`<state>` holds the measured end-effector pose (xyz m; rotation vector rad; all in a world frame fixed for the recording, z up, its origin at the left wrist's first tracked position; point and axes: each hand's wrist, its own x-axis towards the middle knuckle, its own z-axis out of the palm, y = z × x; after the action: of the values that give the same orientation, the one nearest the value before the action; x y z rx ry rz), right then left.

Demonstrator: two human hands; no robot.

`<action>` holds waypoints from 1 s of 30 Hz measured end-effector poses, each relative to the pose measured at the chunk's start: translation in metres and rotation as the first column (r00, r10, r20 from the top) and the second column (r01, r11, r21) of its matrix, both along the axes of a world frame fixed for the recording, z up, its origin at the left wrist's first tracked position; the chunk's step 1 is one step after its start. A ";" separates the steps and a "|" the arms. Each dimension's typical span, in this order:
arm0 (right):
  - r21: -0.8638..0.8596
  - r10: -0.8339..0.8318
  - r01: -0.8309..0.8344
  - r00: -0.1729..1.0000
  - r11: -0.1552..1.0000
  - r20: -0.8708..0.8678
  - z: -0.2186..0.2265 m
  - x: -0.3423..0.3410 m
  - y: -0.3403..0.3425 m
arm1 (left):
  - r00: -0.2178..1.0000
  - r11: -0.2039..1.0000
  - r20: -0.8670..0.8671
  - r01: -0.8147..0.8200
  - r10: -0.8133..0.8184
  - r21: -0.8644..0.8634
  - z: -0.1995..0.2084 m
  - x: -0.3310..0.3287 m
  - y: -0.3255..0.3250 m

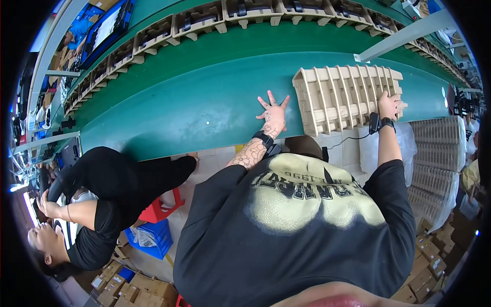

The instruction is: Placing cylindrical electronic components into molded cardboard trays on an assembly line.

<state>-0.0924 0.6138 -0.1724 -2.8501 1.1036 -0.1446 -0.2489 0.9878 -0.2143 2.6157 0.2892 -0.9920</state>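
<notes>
On the green bench (204,123), my left hand (274,116) lies with its fingers spread wide, nothing in it. Just right of it rests a stack of beige moulded-pulp trays (337,100), nested on their sides so their rims show as a row of ribs. My right hand (389,106) grips the stack at its right end, fingers bent over the tray edges; some fingertips are hidden among the ribs. Each wrist wears a dark strap, and a small black device (375,123) with a cable sits by the right one.
Along the far side runs a curved row of similar trays (199,21) with dark items inside. A grey metal post (409,36) rises beyond the stack. Tall wrapped tray stacks (437,148) stand at right. A person in black (97,215) sits at left near a blue crate (151,239).
</notes>
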 end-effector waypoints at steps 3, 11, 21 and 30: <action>0.000 -0.008 0.008 1.000 1.000 0.001 0.009 -0.014 0.010 | 0.999 1.000 0.032 -0.018 0.018 0.005 0.000 -0.001 0.001; 0.006 -0.011 0.011 1.000 1.000 0.018 0.038 -0.039 0.023 | 0.998 0.998 0.015 0.056 -0.056 -0.013 0.044 -0.015 0.000; -0.042 0.467 -0.478 0.830 0.877 0.306 0.076 -0.148 -0.003 | 0.867 0.291 -0.160 -0.324 0.471 -0.900 0.067 -0.069 0.015; 0.065 0.554 -0.618 0.741 0.783 0.379 0.137 -0.220 0.137 | 0.916 0.245 -0.188 -0.285 0.353 -0.927 0.119 -0.048 -0.007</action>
<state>-0.3124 0.7505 -0.0353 -2.6970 0.1064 -0.4403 -0.2967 0.9806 -0.0954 1.3585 0.1293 -0.6000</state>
